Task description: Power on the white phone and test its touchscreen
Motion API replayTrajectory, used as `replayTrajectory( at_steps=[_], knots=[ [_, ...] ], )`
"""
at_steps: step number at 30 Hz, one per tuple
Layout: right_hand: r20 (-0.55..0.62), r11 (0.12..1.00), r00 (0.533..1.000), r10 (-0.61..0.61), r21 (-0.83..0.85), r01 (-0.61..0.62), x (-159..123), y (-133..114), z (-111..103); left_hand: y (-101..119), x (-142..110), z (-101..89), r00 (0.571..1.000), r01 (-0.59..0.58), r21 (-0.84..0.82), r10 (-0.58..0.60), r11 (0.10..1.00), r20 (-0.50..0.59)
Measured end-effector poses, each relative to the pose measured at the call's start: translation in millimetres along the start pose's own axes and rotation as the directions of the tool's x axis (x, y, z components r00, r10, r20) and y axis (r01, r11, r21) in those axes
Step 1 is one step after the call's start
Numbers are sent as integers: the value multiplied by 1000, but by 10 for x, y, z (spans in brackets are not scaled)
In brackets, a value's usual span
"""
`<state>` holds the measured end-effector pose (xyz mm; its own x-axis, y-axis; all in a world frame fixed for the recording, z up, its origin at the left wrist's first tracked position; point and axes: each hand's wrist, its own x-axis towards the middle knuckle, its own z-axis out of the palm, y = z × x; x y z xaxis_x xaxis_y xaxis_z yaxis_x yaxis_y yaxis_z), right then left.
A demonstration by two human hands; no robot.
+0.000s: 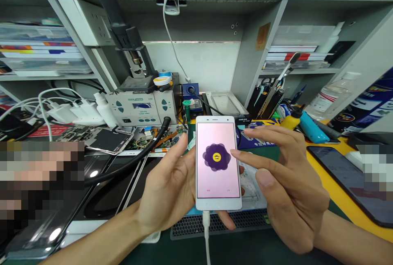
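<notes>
A white smartphone stands nearly upright in the middle, its lit pink screen showing a purple scalloped shape with a yellow round icon. My left hand grips it from behind, fingers partly hidden by the phone and thumb raised at its left. A white charging cable is plugged into its bottom edge. My right hand holds nothing; its fingers are apart, and the index fingertip is at the right side of the screen. Whether that fingertip touches the glass I cannot tell.
Behind the phone sits a grey soldering station with a black hose. Loose circuit boards lie at left. A dark phone, a clear bottle and several tweezers are on the right.
</notes>
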<state>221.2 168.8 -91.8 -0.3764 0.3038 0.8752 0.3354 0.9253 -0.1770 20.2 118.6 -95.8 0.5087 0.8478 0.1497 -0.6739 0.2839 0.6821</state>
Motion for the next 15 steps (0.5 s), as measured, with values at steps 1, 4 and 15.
replayTrajectory(
  at_steps=[1, 4, 15],
  knots=[
    [0, 1000, 1000, 1, -2, -1, -2, 2, 0, 0, 0, 0, 1000, 3, -2, -3, 1000, -2],
    [4, 1000, 1000, -11, -2, 11, -12, 15, 14, -4, 0, -4, 1000, 3, -17, -3, 1000, -5],
    [4, 1000, 1000, -9, -5, 9, -11, 8, 15, -20, -2, -17, 1000, -4, -18, 4, 1000, -4]
  ],
)
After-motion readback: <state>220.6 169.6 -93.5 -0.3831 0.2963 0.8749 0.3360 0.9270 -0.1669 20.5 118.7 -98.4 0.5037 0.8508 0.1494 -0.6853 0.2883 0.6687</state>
